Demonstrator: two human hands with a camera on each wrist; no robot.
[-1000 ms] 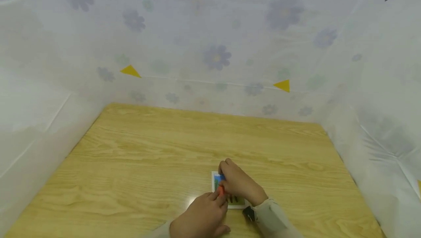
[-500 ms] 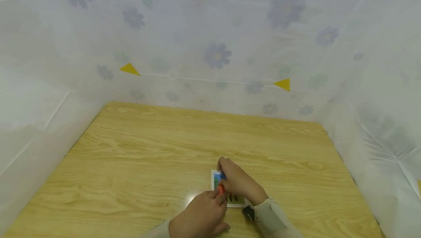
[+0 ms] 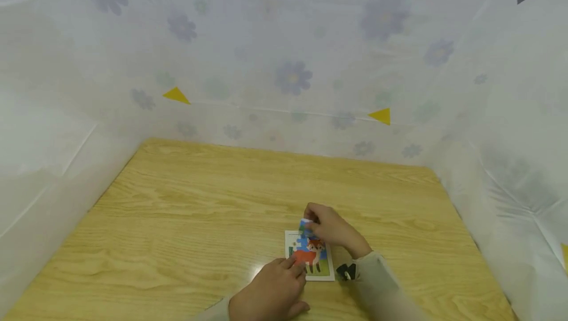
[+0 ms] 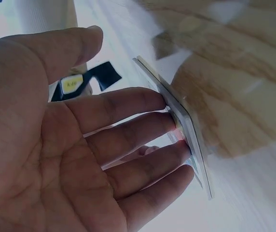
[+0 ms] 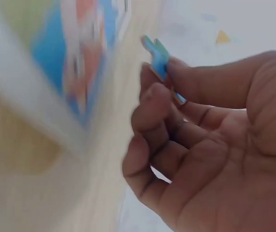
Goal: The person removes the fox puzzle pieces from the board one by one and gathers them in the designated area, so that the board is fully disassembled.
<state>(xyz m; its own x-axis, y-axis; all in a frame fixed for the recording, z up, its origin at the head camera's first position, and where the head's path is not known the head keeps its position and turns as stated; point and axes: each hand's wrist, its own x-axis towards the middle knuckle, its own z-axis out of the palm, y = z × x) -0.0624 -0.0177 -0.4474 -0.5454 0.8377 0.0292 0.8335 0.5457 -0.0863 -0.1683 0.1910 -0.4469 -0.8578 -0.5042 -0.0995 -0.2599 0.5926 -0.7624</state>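
A small jigsaw puzzle (image 3: 314,254) with a white border shows a red fox on blue and green. It lies on the table near the front; its upper left part is bare white. My left hand (image 3: 272,286) rests its fingertips on the puzzle's left side, fingers nearly straight and thumb apart, as the left wrist view shows. Above the puzzle's far edge, my right hand (image 3: 335,232) pinches a blue and green puzzle piece (image 5: 158,60) between thumb and fingers. That piece is tilted and raised off the board. Part of the fox is hidden under my left fingers.
The wood-grain table (image 3: 199,202) stretches out around the puzzle. White sheeting with flowers (image 3: 293,77) stands behind it and at both sides. A black strap (image 3: 346,271) hangs at my right sleeve.
My right hand has moved from over the puzzle up and to the right, lifting the blue and green piece off its upper left part. My left hand stays put.
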